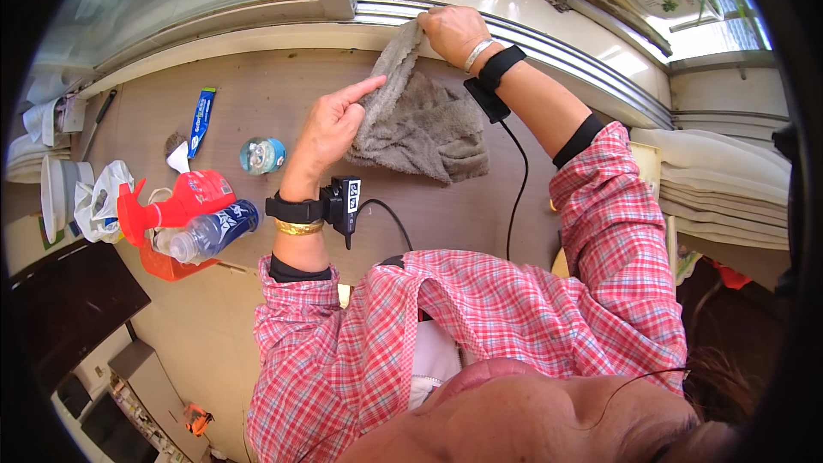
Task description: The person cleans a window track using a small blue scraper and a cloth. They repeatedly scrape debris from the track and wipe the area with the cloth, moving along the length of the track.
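Note:
A grey terry cloth hangs spread over a brown flat surface below a window track. My right hand grips the cloth's top corner and holds it up at the track. My left hand holds the cloth's left edge lower down, index finger stretched out along the fabric. Each wrist carries a black band with a small device and a cable.
Left of the cloth stand a red spray bottle, a blue-labelled plastic bottle, a small round clear container and a blue tube. White dishes and a plastic bag sit farther left. Folded pale fabric lies at the right.

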Motion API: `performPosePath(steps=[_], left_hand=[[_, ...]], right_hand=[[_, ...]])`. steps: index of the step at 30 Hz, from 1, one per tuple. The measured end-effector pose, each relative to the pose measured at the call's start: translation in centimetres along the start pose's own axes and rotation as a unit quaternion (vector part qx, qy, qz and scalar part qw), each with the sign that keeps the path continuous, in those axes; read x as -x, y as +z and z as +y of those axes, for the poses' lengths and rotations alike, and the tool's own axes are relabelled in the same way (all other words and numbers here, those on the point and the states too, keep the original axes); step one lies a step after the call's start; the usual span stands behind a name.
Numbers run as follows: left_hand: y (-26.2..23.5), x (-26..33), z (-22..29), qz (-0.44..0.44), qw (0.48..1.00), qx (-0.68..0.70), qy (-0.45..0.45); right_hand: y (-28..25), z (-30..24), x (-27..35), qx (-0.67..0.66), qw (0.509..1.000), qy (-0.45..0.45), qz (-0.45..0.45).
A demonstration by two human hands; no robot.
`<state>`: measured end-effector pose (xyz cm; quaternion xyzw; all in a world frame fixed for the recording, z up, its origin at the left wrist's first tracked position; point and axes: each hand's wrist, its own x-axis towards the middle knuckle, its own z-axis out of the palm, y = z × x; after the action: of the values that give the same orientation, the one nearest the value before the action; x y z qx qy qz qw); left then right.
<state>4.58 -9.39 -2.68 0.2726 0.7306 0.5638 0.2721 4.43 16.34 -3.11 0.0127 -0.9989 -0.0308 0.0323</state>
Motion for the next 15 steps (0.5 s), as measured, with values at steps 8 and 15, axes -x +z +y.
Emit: performPosePath(steps=[8, 15], left_hand=[[-0.7, -0.6, 0.1, -0.010, 0.994, 0.090, -0.062], [-0.1, -2.8, -1.0, 0.021, 0.989, 0.126, -0.070]], right_hand=[[-0.3, -0.5, 0.7, 0.005, 0.999, -0.047, 0.000], [-2.7, 1.8, -0.4, 0.042, 0.988, -0.125, -0.082]])
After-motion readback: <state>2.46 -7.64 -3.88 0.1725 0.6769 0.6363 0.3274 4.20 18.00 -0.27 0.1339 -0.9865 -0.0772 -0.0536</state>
